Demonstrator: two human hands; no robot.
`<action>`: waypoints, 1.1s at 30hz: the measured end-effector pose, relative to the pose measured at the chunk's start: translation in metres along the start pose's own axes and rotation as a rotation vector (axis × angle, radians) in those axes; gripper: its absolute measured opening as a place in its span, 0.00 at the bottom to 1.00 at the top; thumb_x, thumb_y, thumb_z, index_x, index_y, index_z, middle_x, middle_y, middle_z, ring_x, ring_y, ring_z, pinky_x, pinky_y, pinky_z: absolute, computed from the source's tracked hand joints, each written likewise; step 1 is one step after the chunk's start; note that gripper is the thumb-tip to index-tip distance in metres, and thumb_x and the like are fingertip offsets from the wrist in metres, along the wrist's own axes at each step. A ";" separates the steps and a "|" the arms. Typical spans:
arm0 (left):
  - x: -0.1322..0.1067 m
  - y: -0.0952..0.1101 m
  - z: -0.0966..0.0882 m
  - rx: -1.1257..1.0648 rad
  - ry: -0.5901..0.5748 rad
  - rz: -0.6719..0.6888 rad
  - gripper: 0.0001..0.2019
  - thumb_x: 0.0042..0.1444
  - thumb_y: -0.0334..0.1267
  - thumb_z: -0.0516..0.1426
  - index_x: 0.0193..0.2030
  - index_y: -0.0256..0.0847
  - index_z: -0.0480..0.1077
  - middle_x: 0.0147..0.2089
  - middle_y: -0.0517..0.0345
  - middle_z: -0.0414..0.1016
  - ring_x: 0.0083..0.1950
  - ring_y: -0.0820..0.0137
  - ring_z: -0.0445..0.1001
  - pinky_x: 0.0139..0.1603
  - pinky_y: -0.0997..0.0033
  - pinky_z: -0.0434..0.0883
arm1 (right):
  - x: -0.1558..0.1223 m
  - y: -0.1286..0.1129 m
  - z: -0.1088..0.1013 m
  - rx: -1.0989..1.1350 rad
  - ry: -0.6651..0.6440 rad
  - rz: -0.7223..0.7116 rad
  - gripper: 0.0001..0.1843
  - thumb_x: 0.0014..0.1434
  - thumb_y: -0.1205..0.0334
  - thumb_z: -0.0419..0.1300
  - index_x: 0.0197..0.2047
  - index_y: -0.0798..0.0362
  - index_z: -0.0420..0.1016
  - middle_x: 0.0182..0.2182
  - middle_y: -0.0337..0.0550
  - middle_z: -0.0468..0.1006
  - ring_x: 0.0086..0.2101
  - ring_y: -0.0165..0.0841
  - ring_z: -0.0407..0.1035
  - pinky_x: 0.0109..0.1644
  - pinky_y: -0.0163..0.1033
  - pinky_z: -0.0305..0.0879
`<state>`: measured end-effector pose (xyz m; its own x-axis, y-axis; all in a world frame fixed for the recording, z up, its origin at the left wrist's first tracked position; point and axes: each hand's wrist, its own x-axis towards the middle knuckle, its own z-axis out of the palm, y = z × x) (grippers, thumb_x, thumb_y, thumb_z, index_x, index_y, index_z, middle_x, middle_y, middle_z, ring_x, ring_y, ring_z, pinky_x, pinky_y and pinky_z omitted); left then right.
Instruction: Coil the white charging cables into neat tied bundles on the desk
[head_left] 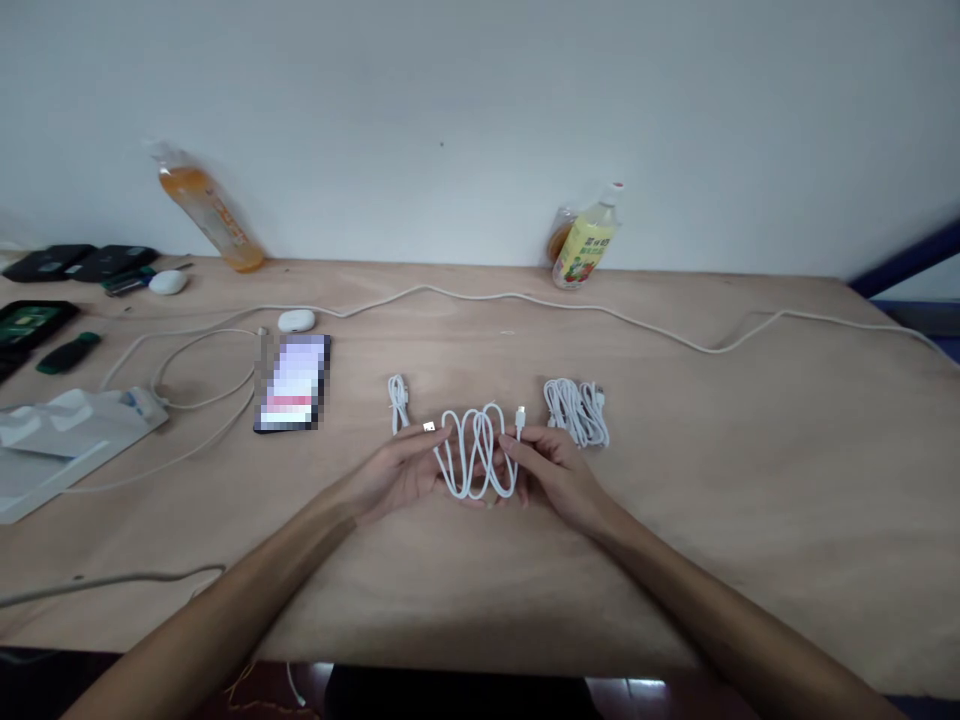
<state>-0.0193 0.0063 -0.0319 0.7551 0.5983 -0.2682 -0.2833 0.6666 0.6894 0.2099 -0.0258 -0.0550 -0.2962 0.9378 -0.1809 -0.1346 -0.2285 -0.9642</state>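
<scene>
A white USB cable (476, 452) is folded into loops between both my hands at the table's middle. My left hand (401, 472) pinches the end with the larger plug, fingers closed on the loops. My right hand (551, 470) pinches the other end, its small plug sticking up. A small bundled white cable (398, 400) lies just beyond my left hand. A larger coiled white cable (576, 410) lies just beyond my right hand.
A phone (293, 384) and a white earbud case (296, 320) lie left of centre. A long white cord (570, 303) crosses the wooden table (750, 480). Two drink bottles (583, 240) lean at the wall. Black devices and a white bag (67, 430) are at the left.
</scene>
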 end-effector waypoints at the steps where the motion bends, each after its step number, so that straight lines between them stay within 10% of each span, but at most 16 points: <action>1: 0.000 -0.001 0.000 -0.003 0.004 0.001 0.20 0.75 0.43 0.59 0.68 0.36 0.75 0.59 0.36 0.84 0.58 0.52 0.84 0.55 0.54 0.82 | 0.000 0.000 0.000 -0.002 -0.004 -0.001 0.23 0.63 0.39 0.71 0.34 0.52 0.84 0.25 0.40 0.82 0.19 0.29 0.74 0.18 0.30 0.64; 11: 0.002 -0.007 -0.003 -0.042 0.028 0.020 0.15 0.74 0.42 0.61 0.61 0.37 0.79 0.57 0.37 0.85 0.54 0.54 0.85 0.52 0.55 0.82 | 0.003 0.003 -0.002 0.017 0.017 -0.014 0.26 0.62 0.36 0.71 0.37 0.53 0.87 0.29 0.45 0.86 0.20 0.29 0.74 0.19 0.31 0.65; 21: 0.004 -0.010 -0.001 0.056 0.051 0.054 0.29 0.71 0.42 0.65 0.76 0.43 0.68 0.58 0.38 0.84 0.52 0.56 0.85 0.44 0.63 0.82 | 0.000 0.001 0.000 0.034 0.019 0.008 0.26 0.62 0.35 0.71 0.37 0.52 0.84 0.25 0.40 0.82 0.20 0.30 0.75 0.19 0.31 0.65; 33: 0.003 -0.009 0.003 0.172 0.047 0.060 0.18 0.71 0.45 0.65 0.59 0.34 0.78 0.46 0.45 0.83 0.47 0.61 0.84 0.42 0.66 0.81 | 0.000 -0.002 0.001 -0.020 -0.005 0.006 0.27 0.64 0.35 0.68 0.34 0.52 0.85 0.26 0.43 0.84 0.21 0.29 0.73 0.21 0.31 0.64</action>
<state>-0.0129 0.0005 -0.0363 0.7107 0.6570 -0.2515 -0.2185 0.5460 0.8088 0.2093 -0.0261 -0.0528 -0.3015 0.9352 -0.1859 -0.1138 -0.2289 -0.9668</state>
